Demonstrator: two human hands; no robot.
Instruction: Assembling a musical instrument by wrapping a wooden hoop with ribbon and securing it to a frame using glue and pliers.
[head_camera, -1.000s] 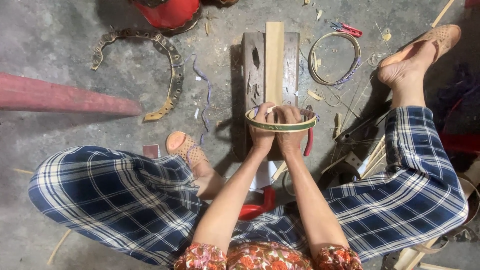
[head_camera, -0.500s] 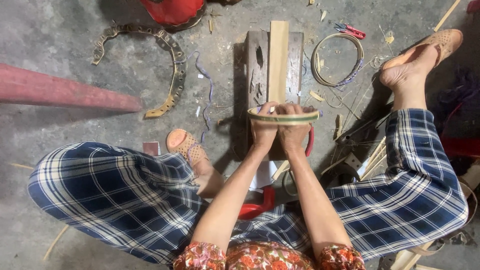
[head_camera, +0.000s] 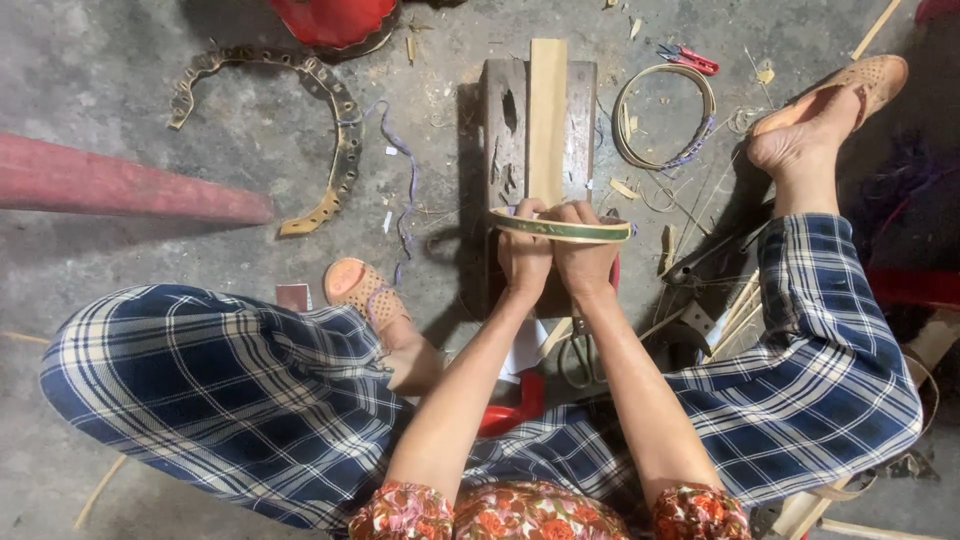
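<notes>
A small reddish-brown rectangular packet (head_camera: 293, 296) lies flat on the concrete floor (head_camera: 120, 250), at 9 o'clock from the hands and just beside the sandalled foot (head_camera: 362, 290). The green-and-tan hoop (head_camera: 560, 227) is held on edge above the wooden block (head_camera: 505, 120). The left hand (head_camera: 524, 255) and the right hand (head_camera: 585, 258) sit side by side, touching each other, both clenched around the near rim of the hoop; the far rim extends to 3 o'clock past the right hand. A pale wooden slat (head_camera: 547, 110) lies lengthwise on the block, running toward 12 o'clock from the hands. A bare bamboo ring (head_camera: 663, 117) with purple binding lies on the floor at 1 o'clock, well apart from the hoop. Small red snips (head_camera: 688, 58) lie just beyond the ring. A red container (head_camera: 335, 20) stands at 11 o'clock; its contents cannot be seen.
</notes>
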